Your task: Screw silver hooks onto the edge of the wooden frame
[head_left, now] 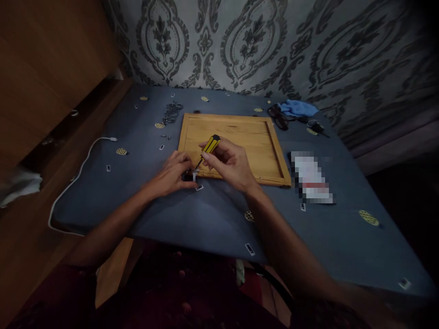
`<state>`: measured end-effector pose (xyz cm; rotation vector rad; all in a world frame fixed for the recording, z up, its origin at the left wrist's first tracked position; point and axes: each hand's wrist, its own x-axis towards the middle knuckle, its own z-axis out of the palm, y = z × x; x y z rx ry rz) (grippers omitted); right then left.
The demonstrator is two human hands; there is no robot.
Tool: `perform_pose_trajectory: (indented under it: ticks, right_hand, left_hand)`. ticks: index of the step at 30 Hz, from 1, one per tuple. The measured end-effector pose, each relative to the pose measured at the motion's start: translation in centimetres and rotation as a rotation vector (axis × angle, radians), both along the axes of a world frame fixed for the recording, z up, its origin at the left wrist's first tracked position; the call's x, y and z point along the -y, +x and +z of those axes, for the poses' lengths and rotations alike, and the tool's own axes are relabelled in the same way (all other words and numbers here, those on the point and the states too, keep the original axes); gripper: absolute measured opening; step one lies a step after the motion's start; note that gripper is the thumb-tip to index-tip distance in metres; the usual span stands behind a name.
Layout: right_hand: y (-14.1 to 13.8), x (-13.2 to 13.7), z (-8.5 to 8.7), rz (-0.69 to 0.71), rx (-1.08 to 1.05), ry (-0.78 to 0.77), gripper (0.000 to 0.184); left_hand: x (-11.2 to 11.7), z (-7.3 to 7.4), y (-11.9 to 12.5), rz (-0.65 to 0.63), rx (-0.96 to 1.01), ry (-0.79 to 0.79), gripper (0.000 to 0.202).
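Note:
My right hand (233, 162) is closed round a yellow-and-black screwdriver (211, 144). The tool is tilted, its shaft pointing down and left to a small metal hinge-like fitting (195, 175). That fitting lies at the near left corner of a framed wooden panel (236, 132), which rests flat on the table. My left hand (174, 173) grips the fitting against the panel's edge, thumb towards me and fingers over the far side. Its fingers partly hide the fitting, and the screwdriver tip is too small to make out clearly.
Several metal fittings (171, 112) and small screws (165, 137) lie left of the panel. Sunglasses (279, 118), a blue cloth (297, 108) and keys (316, 126) sit at back right. A blurred phone-like object (312, 177) is at right; a white cable (80, 171) runs along the left.

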<state>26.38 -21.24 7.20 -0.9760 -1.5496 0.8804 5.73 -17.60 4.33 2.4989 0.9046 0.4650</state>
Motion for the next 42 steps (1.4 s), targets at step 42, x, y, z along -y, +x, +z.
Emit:
perform_pose_trajectory:
  ticks: [42]
  right_hand:
    - [-0.51, 0.02, 0.03, 0.057, -0.228, -0.104, 0.046]
  left_hand:
    - [0.14, 0.08, 0.06, -0.006, -0.002, 0.017, 0.040]
